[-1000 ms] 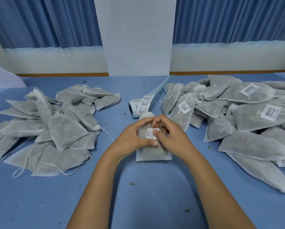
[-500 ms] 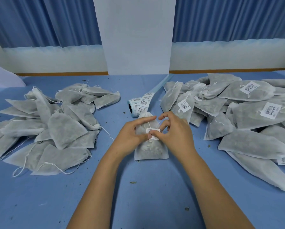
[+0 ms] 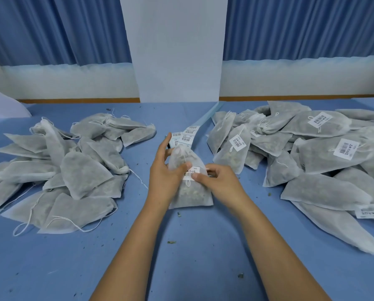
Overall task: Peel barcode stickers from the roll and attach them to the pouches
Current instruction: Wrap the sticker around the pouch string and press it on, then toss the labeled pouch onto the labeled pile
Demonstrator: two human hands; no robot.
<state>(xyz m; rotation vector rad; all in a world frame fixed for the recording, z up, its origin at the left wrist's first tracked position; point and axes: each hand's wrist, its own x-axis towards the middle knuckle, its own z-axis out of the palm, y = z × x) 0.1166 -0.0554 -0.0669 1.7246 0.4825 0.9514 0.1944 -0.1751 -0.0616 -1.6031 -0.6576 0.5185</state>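
Observation:
A white drawstring pouch (image 3: 192,194) lies at the table's middle, its top tilted up between my hands. A barcode sticker (image 3: 192,171) sits on its front. My left hand (image 3: 165,177) holds the pouch's left side, thumb on the front beside the sticker, index finger pointing up. My right hand (image 3: 219,181) pinches the pouch's right edge, its thumb pressing the sticker's lower right corner. The sticker roll (image 3: 185,137) lies just behind the pouch, partly hidden by it, with its strip of labels trailing away.
A heap of pouches without stickers (image 3: 57,170) covers the left of the blue table (image 3: 203,257). A heap of pouches with barcode stickers (image 3: 307,153) fills the right. Small crumbs dot the cloth. A white pillar (image 3: 177,51) and blue curtains stand behind.
The pouch's top has been raised and tilted. My left hand slid to its left side with the index finger stretched up. The sticker now lies flat under my right thumb.

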